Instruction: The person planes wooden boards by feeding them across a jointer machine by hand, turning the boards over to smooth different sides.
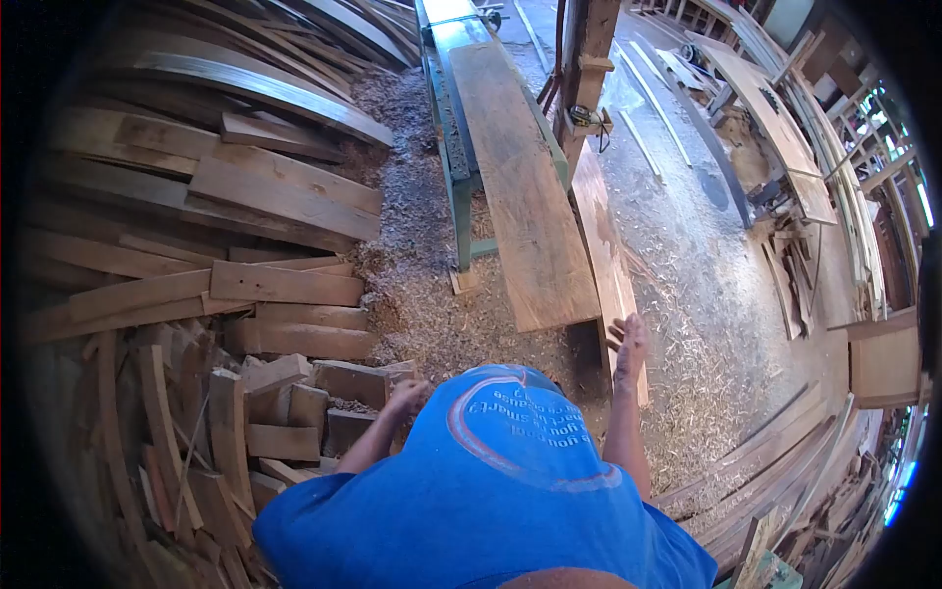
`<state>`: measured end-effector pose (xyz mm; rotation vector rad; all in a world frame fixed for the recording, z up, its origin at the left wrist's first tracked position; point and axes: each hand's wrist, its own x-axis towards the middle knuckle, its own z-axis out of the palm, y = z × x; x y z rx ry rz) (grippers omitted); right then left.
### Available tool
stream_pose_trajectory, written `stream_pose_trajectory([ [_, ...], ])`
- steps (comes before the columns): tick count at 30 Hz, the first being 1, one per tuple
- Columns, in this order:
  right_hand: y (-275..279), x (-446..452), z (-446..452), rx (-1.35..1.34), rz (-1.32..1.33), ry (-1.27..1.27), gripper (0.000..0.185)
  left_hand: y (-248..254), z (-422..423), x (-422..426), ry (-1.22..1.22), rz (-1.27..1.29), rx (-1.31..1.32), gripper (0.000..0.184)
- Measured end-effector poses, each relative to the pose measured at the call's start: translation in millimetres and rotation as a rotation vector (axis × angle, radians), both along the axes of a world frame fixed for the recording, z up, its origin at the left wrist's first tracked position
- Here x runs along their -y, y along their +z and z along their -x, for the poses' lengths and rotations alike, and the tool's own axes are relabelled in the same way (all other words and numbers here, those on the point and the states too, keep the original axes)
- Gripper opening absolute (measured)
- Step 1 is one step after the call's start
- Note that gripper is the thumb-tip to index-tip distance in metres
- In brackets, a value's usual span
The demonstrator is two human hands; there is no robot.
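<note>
My right hand [629, 351] is held out with its fingers apart, over the near end of a long plank [610, 255] that slants down beside the machine. Whether the fingertips touch that plank I cannot tell. To its left, a wide brown board [525, 196] lies lengthwise on the green machine bed [457, 177], its near end jutting out toward me. My left hand [408, 396] hangs by my side with curled fingers and nothing visible in it. Short wood offcuts [351, 383] lie closest to that hand.
Stacked planks [285, 196] fill the left side. A wooden post [589, 74] stands right of the machine, with a small device [586, 118] on it. Wood shavings [432, 319] cover the floor. Another workbench [770, 118] and long strips [765, 442] are at right.
</note>
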<state>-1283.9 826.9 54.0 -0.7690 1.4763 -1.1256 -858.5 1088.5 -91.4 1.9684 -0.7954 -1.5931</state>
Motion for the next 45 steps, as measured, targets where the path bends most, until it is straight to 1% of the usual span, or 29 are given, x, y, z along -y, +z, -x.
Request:
stream_pose_trajectory([
  [2,5.2,13.1,7.5,-0.165,0.192,0.056,0.047,34.6,18.8,-12.5,0.029,0.017,-0.005,0.042],
  [3,5.8,20.9,7.3,-0.246,0.292,0.083,0.046,63.9,35.2,-3.8,0.002,0.093,0.145,0.048],
  [5,8.8,39.0,-10.5,-0.261,0.403,0.193,0.043,140.1,81.3,44.0,-0.049,0.245,0.45,0.063],
  [7,19.6,51.9,-35.8,-0.297,0.491,0.343,0.044,170.6,98.0,85.9,-0.255,0.438,0.57,0.079],
  [8,26.3,53.9,-47.4,-0.196,0.406,0.395,0.045,189.3,107.7,108.0,-0.304,0.532,0.566,0.081],
  [9,17.8,58.0,-55.5,-0.126,0.415,0.437,0.048,204.5,116.6,128.8,-0.355,0.626,0.561,0.083],
  [11,12.7,65.4,-64.4,-0.409,0.653,0.459,0.048,219.1,130.5,162.3,-0.437,0.745,0.593,0.088],
  [12,16.2,66.9,-68.1,-0.423,0.633,0.445,0.047,221.5,133.6,175.5,-0.479,0.802,0.608,0.091],
  [14,30.1,61.2,-73.9,-0.452,0.581,0.412,0.045,207.3,136.1,189.7,-0.49,0.817,0.618,0.093],
  [17,15.3,65.0,-76.6,-0.427,0.555,0.367,0.039,196.4,128.6,205.3,-0.526,0.852,0.67,0.094],
  [18,20.2,66.8,-78.9,-0.457,0.566,0.369,0.038,195.4,123.7,210.9,-0.535,0.861,0.692,0.094],
  [20,17.3,78.9,-86.6,-0.481,0.562,0.38,0.039,191.0,115.4,223.2,-0.526,0.888,0.721,0.094],
  [21,21.6,86.7,-94.8,-0.473,0.569,0.378,0.039,190.1,109.5,230.6,-0.529,0.901,0.737,0.094],
  [24,38.8,118.3,-118.5,-0.547,0.567,0.397,0.039,180.4,86.6,265.7,-0.499,0.906,0.65,0.092],
  [27,29.0,161.4,-144.2,-0.591,0.608,0.413,0.04,171.5,62.2,302.8,-0.478,0.908,0.689,0.09],
  [30,19.0,204.5,-174.6,-0.626,0.623,0.407,0.042,172.3,40.0,338.3,-0.394,0.837,0.617,0.086],
  [33,15.2,238.6,-200.0,-0.637,0.607,0.402,0.044,208.1,35.0,373.4,-0.408,0.9,0.897,0.075],
  [36,22.3,260.1,-216.9,-0.593,0.601,0.401,0.044,192.9,45.5,417.6,-0.295,0.938,0.926,0.067],
  [40,21.2,285.5,-235.2,-0.559,0.649,0.388,0.044,176.8,53.7,460.3,-0.202,0.87,1.088,0.06],
  [44,12.0,309.9,-251.2,-0.513,0.577,0.343,0.043,169.6,51.7,491.2,-0.129,0.793,1.174,0.057],
  [45,12.9,314.3,-255.6,-0.487,0.593,0.332,0.042,167.0,47.6,494.5,-0.124,0.772,1.189,0.057],
])
